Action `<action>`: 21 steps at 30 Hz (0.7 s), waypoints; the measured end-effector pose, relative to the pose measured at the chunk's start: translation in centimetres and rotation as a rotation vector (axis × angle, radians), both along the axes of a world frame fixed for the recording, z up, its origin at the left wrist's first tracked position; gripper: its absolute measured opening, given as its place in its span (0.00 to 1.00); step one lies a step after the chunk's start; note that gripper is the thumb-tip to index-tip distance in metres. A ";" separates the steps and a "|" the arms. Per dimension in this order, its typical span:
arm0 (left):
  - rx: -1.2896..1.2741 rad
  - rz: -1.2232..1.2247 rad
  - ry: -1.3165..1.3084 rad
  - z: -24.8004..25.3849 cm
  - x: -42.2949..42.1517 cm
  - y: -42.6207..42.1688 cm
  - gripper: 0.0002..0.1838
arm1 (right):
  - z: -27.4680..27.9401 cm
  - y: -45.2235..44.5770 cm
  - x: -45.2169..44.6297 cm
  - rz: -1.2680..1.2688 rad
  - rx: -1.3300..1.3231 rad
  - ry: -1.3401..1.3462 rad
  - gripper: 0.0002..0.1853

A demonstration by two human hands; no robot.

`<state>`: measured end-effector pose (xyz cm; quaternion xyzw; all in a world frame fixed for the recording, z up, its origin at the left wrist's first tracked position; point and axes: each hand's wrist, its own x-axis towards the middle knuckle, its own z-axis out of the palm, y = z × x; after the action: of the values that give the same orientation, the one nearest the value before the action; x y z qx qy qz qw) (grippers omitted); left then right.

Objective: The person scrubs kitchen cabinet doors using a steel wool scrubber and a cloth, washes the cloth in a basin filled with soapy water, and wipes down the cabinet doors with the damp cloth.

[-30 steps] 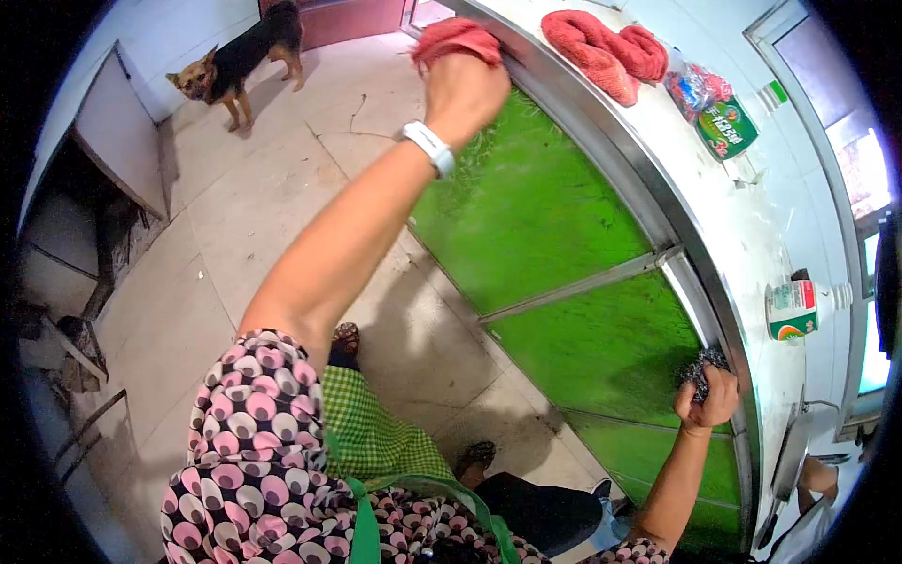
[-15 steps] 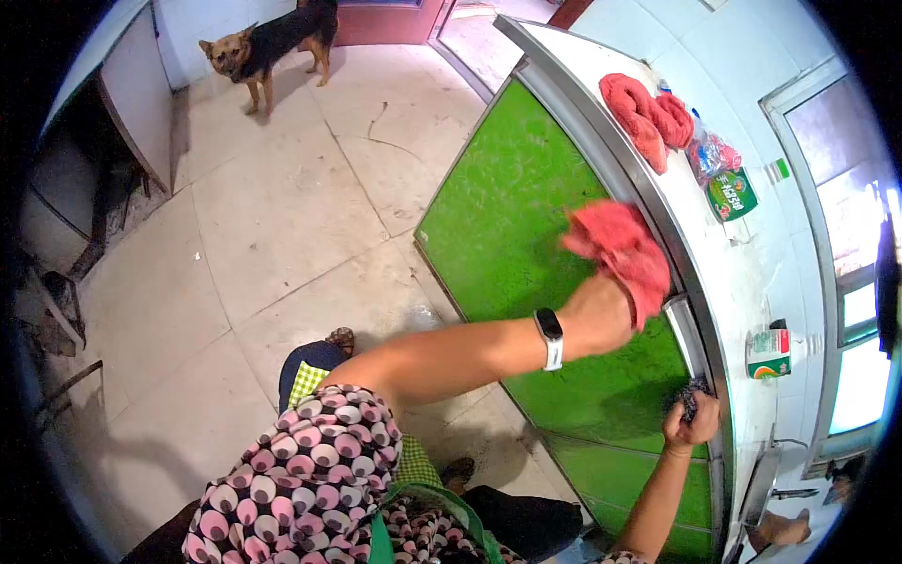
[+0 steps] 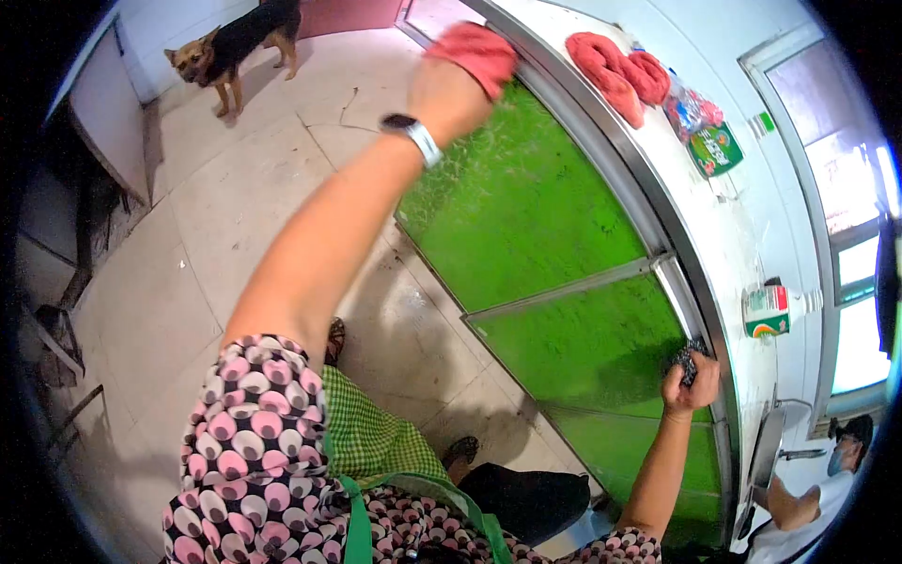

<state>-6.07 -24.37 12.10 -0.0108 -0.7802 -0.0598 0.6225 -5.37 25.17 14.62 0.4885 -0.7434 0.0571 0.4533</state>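
Observation:
My left hand (image 3: 449, 96), with a watch on its wrist, is closed on a red cloth (image 3: 477, 56). Hand and cloth are at the far top corner of a green-fronted cabinet (image 3: 554, 193), against its metal edge. Motion blurs this hand a little. Lower down on the right, my right hand (image 3: 693, 385) grips a dark steel wool scrubber (image 3: 685, 363). It rests by the cabinet's metal edge, just below a metal handle strip (image 3: 675, 289). Whitish streaks of suds or wet show on the upper green panel.
On the white countertop (image 3: 728, 249) lie another red cloth (image 3: 611, 75), a clear plastic bag (image 3: 693, 111), a green packet (image 3: 716, 150) and a white-and-green bottle (image 3: 769, 310). A co-worker (image 3: 817, 503) stands near a pan (image 3: 769, 451). A dog (image 3: 235, 52) stands on the tiled floor.
My left hand has swept the red cloth from the middle of the cabinet's upper edge to its far corner. My right hand stays by the handle. The co-worker shows more fully at the right.

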 end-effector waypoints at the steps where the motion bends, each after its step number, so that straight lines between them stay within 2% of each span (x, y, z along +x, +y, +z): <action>1: 0.096 0.184 -0.269 0.6 0.9 -0.6 0.07 | 0.0 0.0 0.0 -0.012 -0.002 0.000 0.10; 2: 0.197 0.168 -0.353 1.8 2.3 -0.6 0.07 | 0.1 0.0 -0.1 -0.017 -0.005 0.009 0.10; 4: 0.184 0.064 -0.616 2.8 2.0 -0.9 0.10 | 0.1 -0.1 0.0 -0.029 -0.004 0.021 0.10; 5: 0.184 0.050 -0.627 1.9 1.9 0.2 0.10 | 0.1 -0.2 0.2 -0.040 -0.012 0.008 0.09; 7: 0.160 -0.055 -0.109 -0.4 1.5 3.4 0.08 | 0.1 -0.5 0.4 -0.033 -0.045 -0.009 0.08; 8: 0.165 -0.077 -0.114 -1.1 1.0 5.3 0.08 | 0.1 -0.4 0.3 -0.037 -0.049 -0.010 0.08; 10: 0.205 -0.187 -0.135 -1.9 0.6 9.5 0.15 | 0.2 -0.9 0.5 -0.040 -0.057 0.005 0.08; 12: 0.168 -0.301 0.005 -1.7 0.9 14.0 0.15 | 0.2 -1.1 0.5 -0.036 -0.063 0.013 0.08; 14: 0.151 -0.583 -0.036 -2.4 1.5 18.0 0.16 | 0.3 -1.5 0.7 -0.028 -0.058 0.006 0.08; 18: 0.234 -0.619 -0.016 -1.2 2.5 22.5 0.12 | 0.2 -1.0 0.4 -0.019 -0.053 0.000 0.08; 20: 0.226 -0.665 -0.156 -1.5 2.0 21.5 0.18 | 0.1 -1.1 0.3 -0.024 -0.040 0.002 0.09; 21: 0.235 -0.664 -0.157 -1.8 2.0 20.9 0.18 | 0.0 -1.0 0.4 -0.037 -0.035 -0.005 0.09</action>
<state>-4.09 -3.46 10.29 -0.1873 -0.7673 -0.3487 0.5045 -4.96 24.16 14.61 0.4663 -0.7524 0.0627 0.4609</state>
